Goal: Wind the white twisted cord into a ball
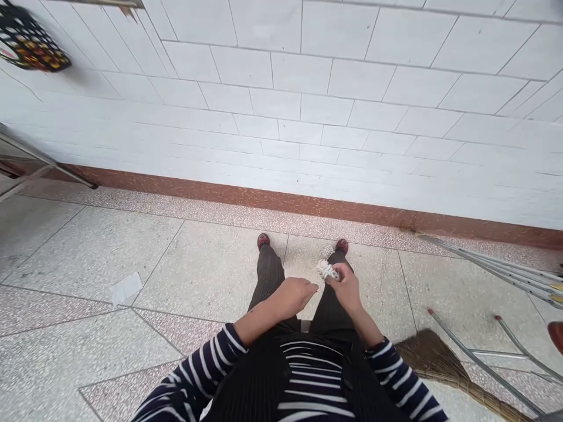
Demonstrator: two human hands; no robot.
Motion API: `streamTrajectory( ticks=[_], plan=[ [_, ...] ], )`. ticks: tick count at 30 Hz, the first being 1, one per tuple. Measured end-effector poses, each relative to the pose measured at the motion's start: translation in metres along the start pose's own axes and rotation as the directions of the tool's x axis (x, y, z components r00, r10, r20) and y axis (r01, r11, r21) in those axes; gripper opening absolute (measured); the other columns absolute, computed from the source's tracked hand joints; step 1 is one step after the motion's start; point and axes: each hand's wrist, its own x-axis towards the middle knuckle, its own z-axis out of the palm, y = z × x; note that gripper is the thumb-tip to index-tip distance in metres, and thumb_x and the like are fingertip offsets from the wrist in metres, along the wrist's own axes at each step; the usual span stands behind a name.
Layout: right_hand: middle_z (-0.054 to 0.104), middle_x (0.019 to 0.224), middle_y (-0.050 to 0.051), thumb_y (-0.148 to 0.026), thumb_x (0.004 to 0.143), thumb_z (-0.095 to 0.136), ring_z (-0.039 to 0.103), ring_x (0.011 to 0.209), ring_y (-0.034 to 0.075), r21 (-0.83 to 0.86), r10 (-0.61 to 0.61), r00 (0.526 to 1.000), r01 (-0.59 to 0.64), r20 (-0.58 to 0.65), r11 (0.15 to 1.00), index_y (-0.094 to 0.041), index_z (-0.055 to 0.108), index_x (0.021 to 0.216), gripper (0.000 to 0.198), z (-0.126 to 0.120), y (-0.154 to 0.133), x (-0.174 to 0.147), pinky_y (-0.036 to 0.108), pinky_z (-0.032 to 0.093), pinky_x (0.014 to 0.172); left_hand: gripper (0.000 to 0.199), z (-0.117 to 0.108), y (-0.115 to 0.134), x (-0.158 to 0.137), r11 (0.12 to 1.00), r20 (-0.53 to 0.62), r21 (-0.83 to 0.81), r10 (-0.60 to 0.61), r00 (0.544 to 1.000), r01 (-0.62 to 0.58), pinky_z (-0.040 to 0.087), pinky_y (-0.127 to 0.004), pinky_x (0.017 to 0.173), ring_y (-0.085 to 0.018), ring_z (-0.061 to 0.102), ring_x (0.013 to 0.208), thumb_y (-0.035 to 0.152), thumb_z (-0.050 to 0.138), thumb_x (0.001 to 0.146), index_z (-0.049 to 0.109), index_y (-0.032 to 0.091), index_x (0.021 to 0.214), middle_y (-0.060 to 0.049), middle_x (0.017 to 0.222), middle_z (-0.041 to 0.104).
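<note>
My right hand (345,287) is closed around a small bundle of white yarn (326,270), held out in front of my right leg. Just beyond the bundle shows a round, speckled white piece (327,251); whether it is joined to the yarn I cannot tell. To the left of the yarn, my left hand (299,293) is pinched shut, thumb and fingertips together. Something very fine may run from those fingertips, but it is too small to name. A short gap separates the two hands.
A white tiled wall (303,105) rises ahead. On the speckled floor lie a paper sheet (126,289) at left and a straw broom (433,354) at right. Metal chair legs (475,357) and a folded ladder (492,264) are further right. A patterned bag (33,44) hangs upper left.
</note>
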Motion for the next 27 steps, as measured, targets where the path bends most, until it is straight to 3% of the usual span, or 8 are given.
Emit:
streamTrajectory(
  ticks=[3,6,9,11,15,21,24,27],
  plan=[
    [0.061,0.072,-0.001,-0.023,0.053,0.074,0.049,0.070,0.016,-0.018,0.061,0.983,-0.059,0.172,0.998,-0.020,0.064,0.070,0.020,0.009,0.007,-0.011,0.026,0.040,0.063,0.020,-0.012,-0.004,0.007,0.998,0.031,0.032,0.052,0.998,-0.053,0.048,-0.029,0.077,-0.021,0.066,0.085,0.018,0.046,0.100,0.066,0.015,0.100,-0.008,0.089,0.070],
    [0.059,0.064,-0.002,-0.026,0.051,0.076,0.048,0.061,0.014,0.031,0.143,0.916,-0.167,0.375,0.986,-0.020,0.064,0.070,0.023,0.012,0.003,-0.024,0.026,0.042,0.054,0.018,-0.017,-0.017,0.014,0.997,0.001,-0.030,0.071,0.997,-0.071,0.048,-0.030,0.084,-0.021,0.065,0.093,0.017,0.048,0.099,0.066,0.015,0.100,-0.008,0.096,0.071],
    [0.062,0.070,-0.002,-0.036,0.056,0.079,0.052,0.061,0.014,0.104,0.170,0.858,-0.249,0.484,0.963,-0.020,0.065,0.077,0.030,0.008,-0.009,-0.034,0.026,0.045,0.052,0.023,-0.012,-0.031,0.020,0.968,-0.073,-0.250,-0.031,0.997,0.011,0.047,-0.026,0.084,-0.018,0.065,0.094,0.020,0.045,0.100,0.067,0.016,0.101,-0.007,0.099,0.072],
    [0.063,0.075,-0.001,-0.037,0.059,0.081,0.053,0.063,0.013,0.209,0.159,0.858,-0.292,0.489,0.933,-0.020,0.065,0.081,0.032,0.004,-0.018,-0.038,0.025,0.046,0.054,0.027,-0.004,-0.038,0.023,0.887,-0.075,-0.456,-0.116,0.990,0.069,0.046,-0.023,0.079,-0.016,0.064,0.087,0.023,0.042,0.101,0.068,0.016,0.097,-0.004,0.093,0.072],
    [0.066,0.080,0.000,-0.031,0.057,0.087,0.055,0.066,0.012,0.427,0.143,0.916,-0.308,0.376,0.850,-0.020,0.068,0.088,0.038,0.000,-0.033,-0.034,0.024,0.047,0.055,0.025,0.019,-0.036,0.025,0.709,0.011,-0.686,-0.217,0.976,0.165,0.044,-0.020,0.070,-0.013,0.060,0.073,0.020,0.046,0.094,0.067,0.013,0.082,-0.001,0.076,0.067],
    [0.067,0.083,0.002,-0.036,0.063,0.082,0.056,0.071,0.016,0.216,-0.037,0.998,0.026,0.047,0.976,-0.019,0.066,0.086,0.034,-0.012,-0.044,-0.018,0.026,0.048,0.057,0.027,0.041,-0.023,0.018,0.586,0.107,-0.775,-0.248,0.963,0.237,0.043,-0.018,0.064,-0.010,0.056,0.066,0.028,0.047,0.095,0.065,0.014,0.079,-0.001,0.074,0.065],
    [0.067,0.091,0.004,-0.038,0.070,0.075,0.060,0.077,0.019,0.040,-0.167,0.982,0.171,-0.088,0.985,-0.020,0.063,0.095,0.033,-0.020,-0.048,-0.010,0.031,0.049,0.067,0.029,0.036,-0.024,0.009,0.650,0.131,-0.700,-0.293,0.947,0.297,0.040,-0.019,0.061,-0.010,0.056,0.062,0.028,0.048,0.096,0.064,0.014,0.076,-0.001,0.070,0.064],
    [0.067,0.099,0.007,-0.033,0.075,0.067,0.060,0.084,0.022,-0.300,-0.267,0.956,0.220,-0.125,0.928,-0.020,0.063,0.097,0.026,-0.021,-0.045,0.000,0.033,0.047,0.074,0.031,0.021,-0.024,0.000,0.825,0.059,-0.526,-0.207,0.977,0.207,0.039,-0.020,0.063,-0.012,0.059,0.065,0.030,0.046,0.100,0.066,0.015,0.081,-0.002,0.072,0.066]
  ],
)
